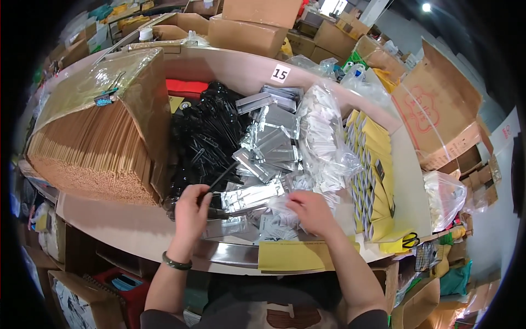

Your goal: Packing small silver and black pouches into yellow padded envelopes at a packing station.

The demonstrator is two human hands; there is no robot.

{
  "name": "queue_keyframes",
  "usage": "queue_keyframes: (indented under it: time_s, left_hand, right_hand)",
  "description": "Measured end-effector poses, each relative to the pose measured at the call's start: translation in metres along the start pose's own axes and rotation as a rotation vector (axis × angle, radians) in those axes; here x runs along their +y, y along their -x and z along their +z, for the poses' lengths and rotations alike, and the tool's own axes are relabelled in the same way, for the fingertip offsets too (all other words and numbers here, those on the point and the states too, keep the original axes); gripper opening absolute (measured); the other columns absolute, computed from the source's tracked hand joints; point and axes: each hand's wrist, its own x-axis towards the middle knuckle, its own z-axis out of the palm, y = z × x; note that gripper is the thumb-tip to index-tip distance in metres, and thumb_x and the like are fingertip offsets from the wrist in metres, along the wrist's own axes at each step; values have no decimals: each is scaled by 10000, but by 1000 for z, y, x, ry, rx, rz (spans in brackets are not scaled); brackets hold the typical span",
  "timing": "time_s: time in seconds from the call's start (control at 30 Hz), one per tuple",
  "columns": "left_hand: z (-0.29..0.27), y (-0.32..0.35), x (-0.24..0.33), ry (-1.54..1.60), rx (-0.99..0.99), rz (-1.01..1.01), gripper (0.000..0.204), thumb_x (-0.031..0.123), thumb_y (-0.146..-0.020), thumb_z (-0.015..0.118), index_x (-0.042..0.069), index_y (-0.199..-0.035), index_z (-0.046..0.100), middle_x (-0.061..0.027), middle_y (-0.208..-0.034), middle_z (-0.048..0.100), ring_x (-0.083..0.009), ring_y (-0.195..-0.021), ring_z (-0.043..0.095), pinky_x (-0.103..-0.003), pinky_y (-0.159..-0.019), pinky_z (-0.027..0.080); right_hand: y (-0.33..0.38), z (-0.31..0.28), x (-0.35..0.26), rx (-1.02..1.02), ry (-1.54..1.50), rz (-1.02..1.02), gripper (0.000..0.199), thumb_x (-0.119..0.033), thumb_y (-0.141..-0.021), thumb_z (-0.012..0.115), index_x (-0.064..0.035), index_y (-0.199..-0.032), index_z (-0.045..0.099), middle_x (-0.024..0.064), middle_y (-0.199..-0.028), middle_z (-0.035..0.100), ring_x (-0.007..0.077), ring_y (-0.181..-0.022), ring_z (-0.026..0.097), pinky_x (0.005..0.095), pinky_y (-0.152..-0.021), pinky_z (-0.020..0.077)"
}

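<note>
left hand (190,207) pinches black stick (219,179); right hand (309,211) curled on white packets (279,207), grip unclear; silver pouches (252,196) between hands.

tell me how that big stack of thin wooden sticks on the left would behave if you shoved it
The stack of thin wooden sticks looks dense, so probably heavy and slow to slide. The clear film covers only its top, and the stick ends are loose, so single sticks might slip out. The cardboard wall beside it likely stops sideways spill.
</note>
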Motion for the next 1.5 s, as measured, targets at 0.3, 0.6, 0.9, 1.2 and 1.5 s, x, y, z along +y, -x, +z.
queue_keyframes:
  time_s: [0.3, 0.6, 0.9, 1.2, 1.5]
  left_hand:
    - [-34, 60, 2, -27, -59, -154, 184, 0, -863, 665, 23, -1046, 672, -125, -904, 634, -296, -811, 640, -356, -711, 511]
    - [-50, 87, 2, 146, 9, -285, 164, 33, -939, 643, -8, -1083, 710, -78, -864, 659, -144, -800, 587, -257, -742, 460]
    - [-55, 114, -3, 73, -72, -152, 80, 64, -901, 683, -15, -912, 677, -104, -796, 657, -209, -728, 638, -304, -689, 503]
    - [-8, 71, 39, -320, -347, 431, 182, 116, -706, 762, 98, -855, 658, -83, -882, 638, -301, -839, 629, -398, -733, 499]
    - [-203, -111, 41, -1163, 143, 117, 179, 170, -813, 680, -9, -823, 683, -221, -768, 648, -402, -759, 647, -464, -660, 508]
  right_hand:
    - [-41, 48, 12, 45, 322, -541, 135, -37, -739, 702, -36, -856, 634, 118, -1039, 642, 329, -1081, 591, 468, -934, 465]
    - [33, 86, -60, -31, -147, -135, 231, -54, -847, 656, -59, -1077, 648, 139, -907, 654, 322, -836, 629, 428, -760, 504]
    - [89, 77, -41, 222, 112, -437, 323, -106, -789, 747, -34, -1089, 653, 144, -1124, 621, 349, -999, 584, 444, -877, 455]
    - [101, 88, -12, -203, 316, -721, 531, -122, -840, 622, -43, -1357, 535, 151, -1387, 556, 308, -1314, 514, 536, -1115, 362]
    - [112, 86, 15, -120, 223, -698, 472, -99, -835, 626, 10, -1291, 572, 165, -1304, 591, 318, -1236, 560, 512, -1062, 412]
